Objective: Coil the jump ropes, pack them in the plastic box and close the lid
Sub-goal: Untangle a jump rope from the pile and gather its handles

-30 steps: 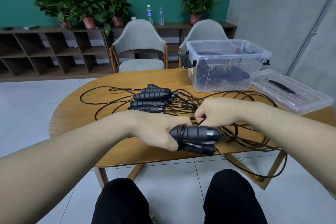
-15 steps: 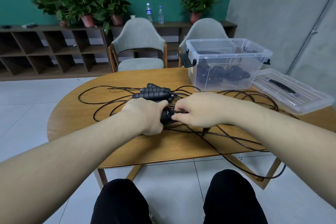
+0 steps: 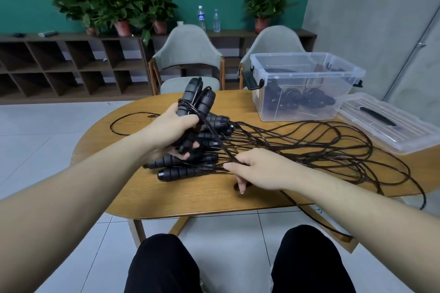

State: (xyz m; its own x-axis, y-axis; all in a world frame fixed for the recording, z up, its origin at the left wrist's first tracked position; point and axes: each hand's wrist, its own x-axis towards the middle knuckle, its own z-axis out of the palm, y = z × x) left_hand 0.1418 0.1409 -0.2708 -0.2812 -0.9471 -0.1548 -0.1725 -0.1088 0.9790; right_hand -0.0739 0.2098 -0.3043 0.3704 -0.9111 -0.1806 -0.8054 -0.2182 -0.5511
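winding one jump rope while the rest wait on the table.

my left hand [image 3: 171, 131] grips a pair of handles [image 3: 197, 100] upright so cord [image 3: 309, 140] can wrap around them; my right hand [image 3: 259, 169] pinches the loose cord low over the table [image 3: 185, 195], feeding slack. the plastic box [image 3: 307, 85] stands open beyond, coiled ropes inside, its lid [image 3: 390, 126] beside it for closing later.

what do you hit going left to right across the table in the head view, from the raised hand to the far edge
left hand gripping upright handles → right hand on the rope strands → loose rope tangle → clear plastic box → lid lying flat at the table's right edge
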